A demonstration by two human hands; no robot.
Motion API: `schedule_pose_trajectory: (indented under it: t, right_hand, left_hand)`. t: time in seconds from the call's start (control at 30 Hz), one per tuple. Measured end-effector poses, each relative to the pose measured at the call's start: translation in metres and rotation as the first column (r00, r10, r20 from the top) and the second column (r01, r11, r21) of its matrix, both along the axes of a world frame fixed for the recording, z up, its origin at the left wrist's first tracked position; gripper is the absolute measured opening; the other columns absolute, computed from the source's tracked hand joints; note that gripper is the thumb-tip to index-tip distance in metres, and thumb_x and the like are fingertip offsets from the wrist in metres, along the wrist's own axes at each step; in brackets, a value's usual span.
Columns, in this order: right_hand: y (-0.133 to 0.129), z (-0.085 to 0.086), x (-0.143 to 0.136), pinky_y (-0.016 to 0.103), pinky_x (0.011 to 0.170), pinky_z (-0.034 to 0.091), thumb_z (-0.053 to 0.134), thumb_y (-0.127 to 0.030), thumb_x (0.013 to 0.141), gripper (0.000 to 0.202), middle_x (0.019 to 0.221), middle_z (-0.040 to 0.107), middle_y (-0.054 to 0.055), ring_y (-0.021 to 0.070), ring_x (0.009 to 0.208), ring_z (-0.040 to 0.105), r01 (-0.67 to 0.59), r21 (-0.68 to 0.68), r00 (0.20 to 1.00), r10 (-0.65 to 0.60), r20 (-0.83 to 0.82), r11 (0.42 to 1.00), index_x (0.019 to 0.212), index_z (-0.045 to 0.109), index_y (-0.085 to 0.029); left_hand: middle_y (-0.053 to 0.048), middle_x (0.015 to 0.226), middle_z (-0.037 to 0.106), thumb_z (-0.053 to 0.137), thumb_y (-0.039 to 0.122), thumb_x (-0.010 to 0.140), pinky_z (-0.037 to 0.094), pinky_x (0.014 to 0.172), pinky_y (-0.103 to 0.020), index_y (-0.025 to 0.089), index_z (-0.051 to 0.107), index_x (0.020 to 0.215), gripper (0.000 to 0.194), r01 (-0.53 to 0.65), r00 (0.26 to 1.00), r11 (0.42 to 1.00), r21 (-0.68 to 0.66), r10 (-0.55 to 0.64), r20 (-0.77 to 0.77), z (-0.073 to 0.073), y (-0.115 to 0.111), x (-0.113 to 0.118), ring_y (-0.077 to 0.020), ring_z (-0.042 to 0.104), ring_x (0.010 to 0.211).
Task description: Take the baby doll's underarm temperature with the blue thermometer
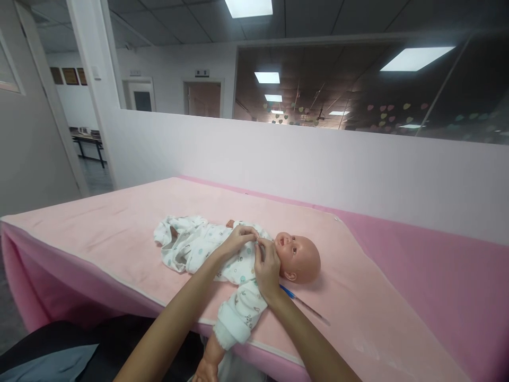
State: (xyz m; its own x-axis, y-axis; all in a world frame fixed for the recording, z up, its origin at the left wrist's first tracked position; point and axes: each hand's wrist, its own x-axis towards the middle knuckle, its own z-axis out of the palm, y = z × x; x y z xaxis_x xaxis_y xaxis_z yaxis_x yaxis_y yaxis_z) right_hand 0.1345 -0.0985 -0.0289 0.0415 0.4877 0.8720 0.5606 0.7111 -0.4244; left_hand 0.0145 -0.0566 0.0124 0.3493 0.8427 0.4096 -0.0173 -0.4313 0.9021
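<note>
Head view: doll [301,259] lies face-up on the bench [99,228], head rightward. Left hand [239,239] and right hand [269,265] meet near its neck, fingers narrowed, pinching the patterned garment [241,269]. Pen [304,303] lies near its head.

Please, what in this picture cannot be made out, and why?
In the head view:
1. What the left hand and right hand touch at the clothes: the fingers cover it.
2. How far the blue-ended stick runs: right wrist blocks it.
3. Doll's near hand: partly cut off by bottom edge.
4. Door sign: too small to read.
</note>
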Motion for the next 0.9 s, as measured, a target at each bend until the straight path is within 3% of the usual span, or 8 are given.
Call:
schedule_pose_trajectory:
  t: [0.43,0.9]
  right_hand:
    - [0.002,-0.002,-0.001,0.029,0.071,0.046,0.04,-0.019,0.088,0.01,0.085,0.057,0.004,0.0148,0.08,0.054,-0.033,-0.013,0.999,0.032,-0.024,0.999,0.089,0.05,-0.021]
    - [0.002,-0.001,-0.001,0.032,0.074,0.048,0.043,-0.019,0.087,0.015,0.091,0.057,0.006,0.0169,0.086,0.055,-0.025,0.018,0.998,0.026,-0.061,1.0,0.101,0.048,-0.02]
  left_hand:
    - [-0.001,0.067,0.06,0.053,0.018,0.068,0.041,0.068,-0.026,0.014,0.062,0.066,0.01,0.057,0.998,0.995,0.079,-0.055,-0.022,-0.001,0.001,-0.001,-0.0146,0.054,0.069]
    - [-0.002,0.069,0.06,0.055,0.019,0.067,0.042,0.072,-0.027,0.014,0.061,0.065,0.008,0.114,0.993,0.992,0.048,-0.116,0.037,0.005,-0.008,-0.002,-0.0155,0.055,0.072]
